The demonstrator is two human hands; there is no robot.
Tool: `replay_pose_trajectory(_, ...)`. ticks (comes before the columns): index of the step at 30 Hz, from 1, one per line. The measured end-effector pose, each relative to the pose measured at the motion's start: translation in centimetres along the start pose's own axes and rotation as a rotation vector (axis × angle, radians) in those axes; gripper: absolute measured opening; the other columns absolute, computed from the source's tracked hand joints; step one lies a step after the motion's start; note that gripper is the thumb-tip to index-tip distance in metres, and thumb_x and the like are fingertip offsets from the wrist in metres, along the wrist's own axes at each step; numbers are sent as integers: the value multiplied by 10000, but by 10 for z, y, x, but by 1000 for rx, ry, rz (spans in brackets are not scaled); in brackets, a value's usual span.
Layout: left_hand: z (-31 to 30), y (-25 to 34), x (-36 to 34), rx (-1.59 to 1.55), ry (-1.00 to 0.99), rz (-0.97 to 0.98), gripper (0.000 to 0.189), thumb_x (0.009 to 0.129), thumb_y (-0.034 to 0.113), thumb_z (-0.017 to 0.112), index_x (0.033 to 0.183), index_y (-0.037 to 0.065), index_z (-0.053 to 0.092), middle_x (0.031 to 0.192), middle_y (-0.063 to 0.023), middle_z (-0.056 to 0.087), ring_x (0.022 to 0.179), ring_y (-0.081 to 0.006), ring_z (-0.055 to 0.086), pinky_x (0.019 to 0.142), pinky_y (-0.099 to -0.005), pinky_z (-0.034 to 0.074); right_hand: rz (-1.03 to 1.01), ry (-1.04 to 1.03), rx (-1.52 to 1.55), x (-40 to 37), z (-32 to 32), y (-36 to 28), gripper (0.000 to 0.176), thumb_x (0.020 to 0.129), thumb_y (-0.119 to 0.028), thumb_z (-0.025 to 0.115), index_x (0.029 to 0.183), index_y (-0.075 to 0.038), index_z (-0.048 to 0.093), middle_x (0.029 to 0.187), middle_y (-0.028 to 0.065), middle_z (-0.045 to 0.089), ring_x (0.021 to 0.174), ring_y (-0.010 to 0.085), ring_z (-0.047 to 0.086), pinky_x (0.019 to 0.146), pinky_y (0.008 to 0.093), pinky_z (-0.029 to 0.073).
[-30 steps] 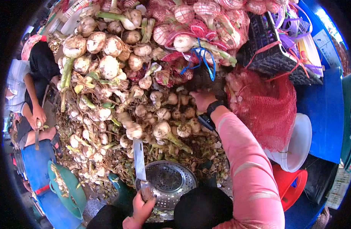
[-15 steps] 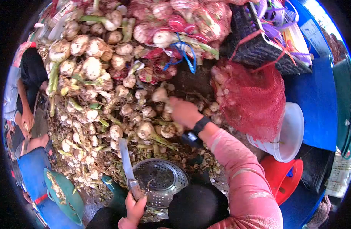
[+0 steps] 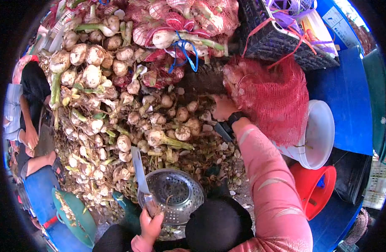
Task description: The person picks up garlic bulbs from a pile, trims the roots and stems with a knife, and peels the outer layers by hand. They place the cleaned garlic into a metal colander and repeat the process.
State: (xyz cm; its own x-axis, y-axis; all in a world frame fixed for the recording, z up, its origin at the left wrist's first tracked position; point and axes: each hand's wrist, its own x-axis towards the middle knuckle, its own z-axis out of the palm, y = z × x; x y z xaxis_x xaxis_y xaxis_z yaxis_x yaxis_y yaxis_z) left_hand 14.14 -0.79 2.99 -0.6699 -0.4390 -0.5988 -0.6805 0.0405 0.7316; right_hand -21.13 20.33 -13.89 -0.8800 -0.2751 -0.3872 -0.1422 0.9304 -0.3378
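My left hand (image 3: 151,222) is wrapped round the wooden handle of a knife (image 3: 139,171), its blade pointing up beside the left rim of a metal colander (image 3: 194,204). My right hand (image 3: 223,108) reaches forward to the right edge of the bulb pile, next to a red mesh sack (image 3: 277,101). Its fingertips are partly hidden, and whether they hold something cannot be made out. Muddy bulbs with green stalks (image 3: 157,137) lie in a heap in front of me.
Beyond the sack stands a black crate (image 3: 277,46) with purple straps. A white bucket (image 3: 321,134) and a red bucket (image 3: 316,191) are at the right. At the left are a green basin (image 3: 77,218) and another person's hand (image 3: 31,137).
My right hand has moved forward and right, from among the bulbs to beside the mesh sack. The view has shifted slightly. My left hand still holds the knife.
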Motion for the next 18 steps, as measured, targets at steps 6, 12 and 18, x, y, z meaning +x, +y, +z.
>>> replay_pose_trajectory(6, 0, 4, -5, -42, -27, 24, 327, 698, 122, 594, 979, -23, 509, 840, -58, 565, 765, -120, 519, 706, -273, 428, 5, -22, -251, -20, 19, -5, 418, 807, -178, 415, 1224, -168, 445, 1229, 193, 362, 1064, 385, 438, 914, 603, 252)
replay_pose_trajectory(12, -4, 11, -8, -37, -36, -32, 331, 700, 108, 589, 992, -22, 504, 868, -50, 563, 781, -117, 517, 728, -272, 424, 145, -362, -157, -38, 9, 17, 824, 598, -225, 677, 1315, -103, 289, 1309, 187, 306, 1063, 404, 459, 896, 433, 399)
replay_pose_trajectory(18, -2, 5, -9, -76, -38, 18, 335, 700, 113, 588, 994, -23, 502, 873, -52, 561, 788, -119, 516, 736, -275, 424, 229, -374, 406, -28, 29, 35, 785, 619, -226, 632, 1316, -97, 296, 1302, 233, 341, 1161, 346, 399, 943, 404, 365)
